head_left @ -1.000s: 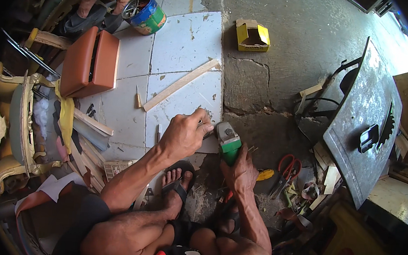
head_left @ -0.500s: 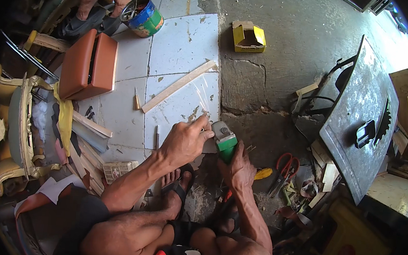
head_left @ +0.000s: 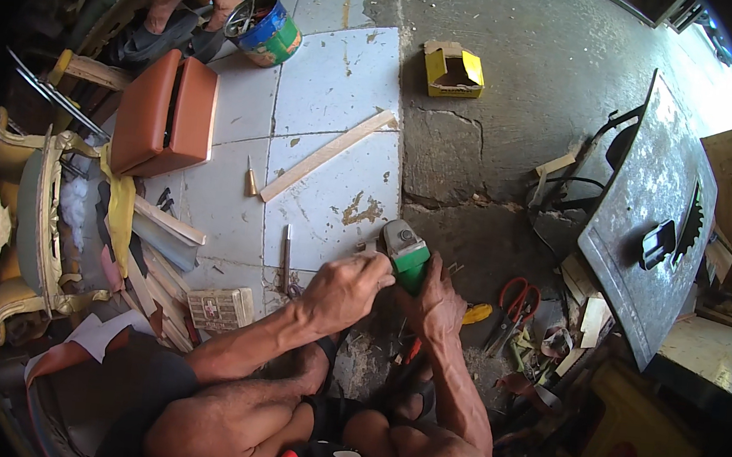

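My right hand is closed around the green body of an angle grinder, its grey metal head pointing up and away. My left hand is closed just left of the grinder head, pinching a small thin piece that is too small and hidden to name, held beside the tool. Ahead on the white tiles lie a wooden strip and an awl. A slim rod-like tool lies left of my left hand. Red-handled scissors and a yellow-handled tool are beside my right hand.
An orange padded box, gilded chair frame, wood offcuts, a paint can and another person's feet are left. A yellow carton sits ahead; a tilted metal saw table stands right.
My left hand has moved down toward me and slightly right, beside the grinder head. The fine bright streaks above the grinder half a second ago are gone. The grinder has shifted only slightly.
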`<state>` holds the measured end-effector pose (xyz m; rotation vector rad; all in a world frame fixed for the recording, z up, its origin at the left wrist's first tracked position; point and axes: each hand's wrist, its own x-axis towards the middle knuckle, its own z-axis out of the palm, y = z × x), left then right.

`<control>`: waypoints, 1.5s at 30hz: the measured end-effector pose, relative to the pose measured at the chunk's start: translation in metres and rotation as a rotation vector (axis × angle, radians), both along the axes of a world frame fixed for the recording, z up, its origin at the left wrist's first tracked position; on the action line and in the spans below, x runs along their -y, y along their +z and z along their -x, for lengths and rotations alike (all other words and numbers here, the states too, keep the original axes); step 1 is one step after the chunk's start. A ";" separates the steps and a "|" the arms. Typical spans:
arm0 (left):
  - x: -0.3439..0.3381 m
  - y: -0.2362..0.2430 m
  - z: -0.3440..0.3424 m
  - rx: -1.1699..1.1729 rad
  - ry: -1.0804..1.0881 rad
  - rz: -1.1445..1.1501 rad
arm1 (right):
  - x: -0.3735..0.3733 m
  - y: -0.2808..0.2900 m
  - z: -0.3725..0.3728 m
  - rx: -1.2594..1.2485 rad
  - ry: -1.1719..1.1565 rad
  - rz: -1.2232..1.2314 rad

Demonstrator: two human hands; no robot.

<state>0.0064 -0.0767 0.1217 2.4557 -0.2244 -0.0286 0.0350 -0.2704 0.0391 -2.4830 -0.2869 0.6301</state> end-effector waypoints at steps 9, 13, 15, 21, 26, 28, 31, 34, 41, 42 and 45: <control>0.006 -0.014 0.021 0.086 -0.063 -0.064 | 0.000 -0.001 -0.001 0.039 0.011 0.012; 0.004 -0.016 0.027 0.081 -0.087 -0.103 | -0.008 0.006 -0.001 -0.001 -0.001 0.063; 0.006 -0.018 0.028 0.119 -0.103 -0.128 | -0.007 0.008 -0.002 0.004 -0.020 0.055; 0.009 -0.022 0.040 0.149 -0.161 -0.227 | -0.010 0.013 -0.001 0.049 0.034 0.073; 0.011 -0.029 0.046 0.205 -0.222 -0.289 | -0.008 0.014 -0.003 0.060 0.007 0.088; 0.013 -0.031 0.050 0.237 -0.236 -0.310 | -0.007 0.017 -0.003 0.060 0.036 0.091; 0.011 -0.029 0.052 0.295 -0.250 -0.357 | -0.013 0.017 0.001 0.053 0.029 0.113; 0.011 -0.030 0.055 0.304 -0.281 -0.383 | -0.012 0.021 -0.004 -0.021 -0.038 0.129; 0.014 -0.052 0.077 0.292 -0.351 -0.423 | -0.015 0.021 0.002 0.072 0.016 0.132; 0.015 -0.055 0.080 0.281 -0.356 -0.429 | -0.015 0.024 0.002 0.074 0.001 0.142; 0.019 -0.076 0.091 0.372 -0.338 -0.380 | -0.014 0.030 -0.002 0.064 -0.007 0.132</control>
